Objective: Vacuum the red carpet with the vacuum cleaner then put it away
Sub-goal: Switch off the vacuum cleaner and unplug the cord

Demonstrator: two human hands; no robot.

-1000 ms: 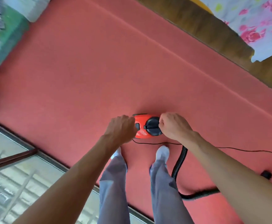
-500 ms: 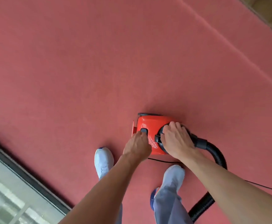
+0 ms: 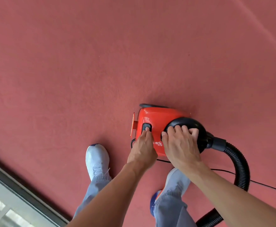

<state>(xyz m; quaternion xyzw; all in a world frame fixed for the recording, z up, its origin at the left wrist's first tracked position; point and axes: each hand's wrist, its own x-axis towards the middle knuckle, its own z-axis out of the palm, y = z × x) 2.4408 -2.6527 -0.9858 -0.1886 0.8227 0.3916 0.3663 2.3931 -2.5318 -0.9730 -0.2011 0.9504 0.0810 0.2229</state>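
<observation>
A small red vacuum cleaner [image 3: 156,117] sits on the red carpet [image 3: 84,71], just ahead of my feet. My left hand [image 3: 142,148] reaches over its near side, and the fingertips press the black switch [image 3: 146,126] on top. My right hand [image 3: 181,145] lies over the black round front cap [image 3: 186,122], with fingers and thumb curved round it. A black ribbed hose [image 3: 238,163] leaves that cap to the right and loops down to the bottom edge.
A thin black power cord [image 3: 265,185] runs across the carpet to the right, behind the hose. My white shoe [image 3: 97,159] stands left of the vacuum. A dark door or window frame [image 3: 19,190] borders the carpet at bottom left.
I have bent closer and the view has dropped onto the vacuum. My left hand has moved from the vacuum's left end onto the switch. My right hand stays on the black cap.
</observation>
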